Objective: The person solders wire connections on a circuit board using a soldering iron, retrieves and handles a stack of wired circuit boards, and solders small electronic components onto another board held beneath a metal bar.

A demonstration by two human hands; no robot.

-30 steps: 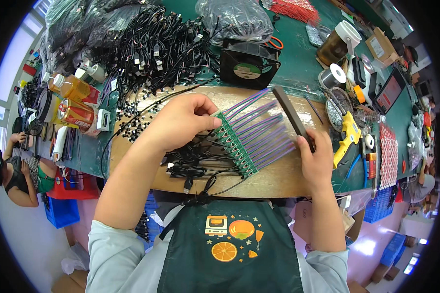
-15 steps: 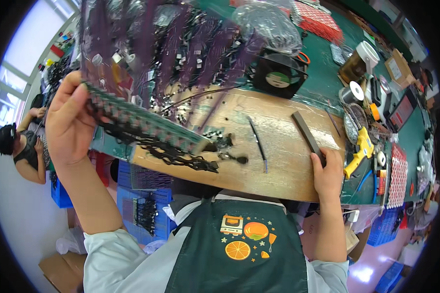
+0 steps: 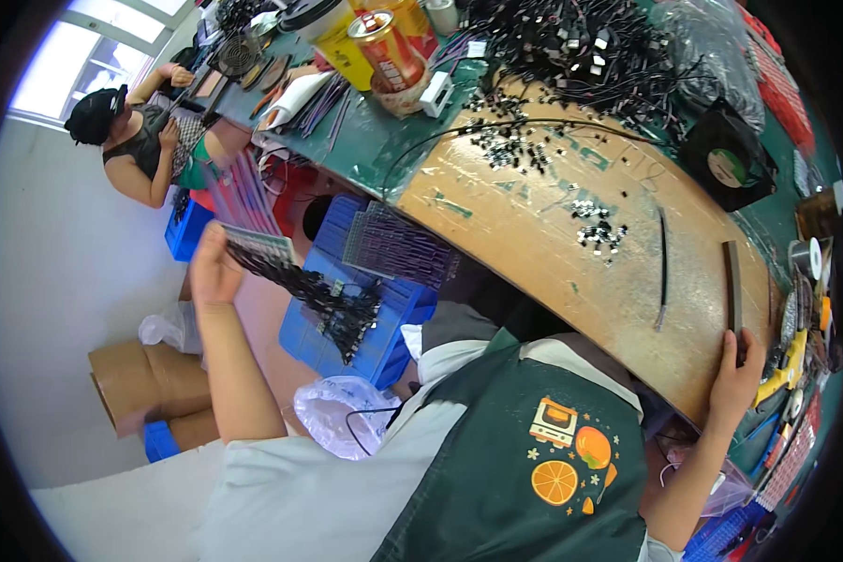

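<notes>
Holding, left hand (image 3: pixel 214 270): closed on one end of the green circuit strip (image 3: pixel 264 244); purple wires (image 3: pixel 244 195) fan outward, black cables (image 3: pixel 300 288) trail toward the blue crate (image 3: pixel 398 314).
Strip position: left of the wooden board (image 3: pixel 571 281); crate contact cannot be told.
Right hand (image 3: pixel 738 375): fingers around the near end of the dark bar (image 3: pixel 732 286).
Change: strip shifted leftward, away from above the board.
Implication: strip handling now appears centred crate-side.

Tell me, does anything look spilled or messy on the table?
Maybe: small black pieces lie scattered loose on the brown board, mostly in two patches with no container, so they look spilled.
</notes>
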